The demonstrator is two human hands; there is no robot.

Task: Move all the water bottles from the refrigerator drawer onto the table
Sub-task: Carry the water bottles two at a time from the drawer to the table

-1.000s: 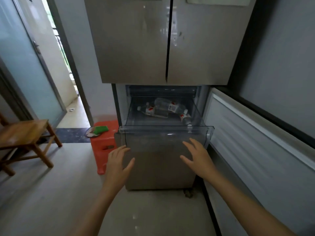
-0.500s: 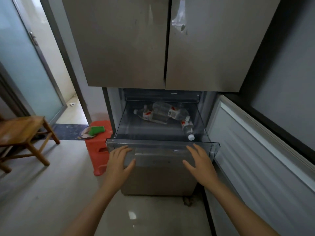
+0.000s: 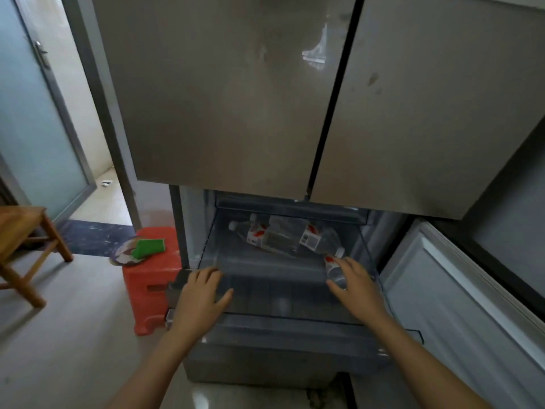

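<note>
**Operator:** Where do the bottles stand?

**Inspector:** All are in the refrigerator drawer (image 3: 295, 315), which is out from under the two shut upper doors (image 3: 236, 98). A cluster of water bottles (image 3: 274, 239) lies on its side at the back, overlapping, with red-and-white labels. The exact count is not clear. One single bottle (image 3: 332, 265) lies apart at the right side of the drawer, nearer to you.

**Operator:** And my hands?

**Inspector:** Your left hand (image 3: 203, 293) rests on the front left rim of the drawer. Its fingers (image 3: 206, 276) are released, straight and slightly spread, holding nothing. Your right hand (image 3: 358, 286) lies over the lower part of the single bottle. Its fingers (image 3: 351, 264) are nearly straight along the bottle and its thumb is splayed to the left. They are not wrapped round it, so I record no grasp.

**Operator:** Anything round the refrigerator?

**Inspector:** A red stool (image 3: 147, 278) stands just beside the refrigerator's left side. It carries a green item (image 3: 149, 246) on a round patterned piece. A low wooden table (image 3: 20, 228) stands well apart at the left and is cut off by the edge of the view. No bottle shows on the visible part of it. A white-lined panel (image 3: 460, 290) stands to the right of the drawer.
</note>
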